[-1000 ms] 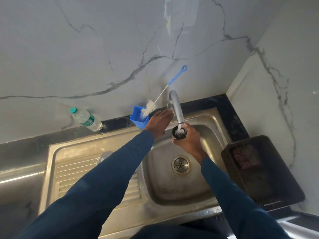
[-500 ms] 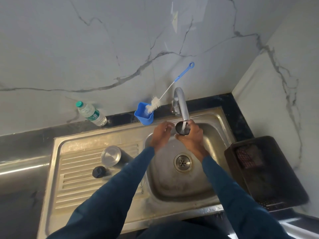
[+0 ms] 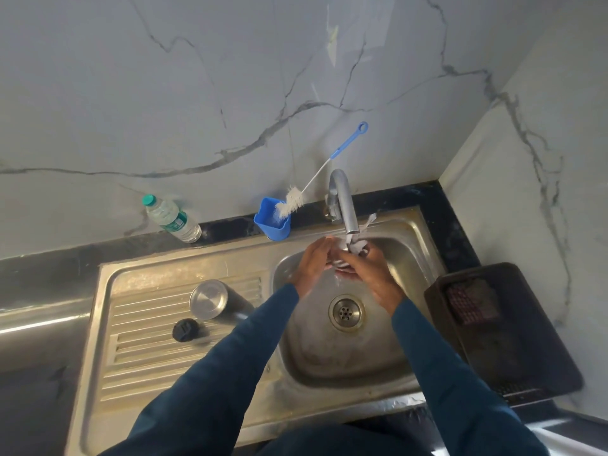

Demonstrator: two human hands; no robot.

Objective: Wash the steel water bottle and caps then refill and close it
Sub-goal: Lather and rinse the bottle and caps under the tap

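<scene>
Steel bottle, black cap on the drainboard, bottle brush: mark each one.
steel bottle (image 3: pixel 208 300), head view, on its round shiny end.
black cap (image 3: pixel 184 329), head view, on its top face.
bottle brush (image 3: pixel 291 202), head view, on its white bristles.

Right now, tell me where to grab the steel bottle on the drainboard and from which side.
Wrap the steel bottle around the middle of its cylindrical body, coming from above. It appears to stand upside down on the ribbed drainboard, flat base toward the camera, so the smooth round wall is the only graspable part. The left hand is nearer; the small black cap beside it stays clear.
</scene>
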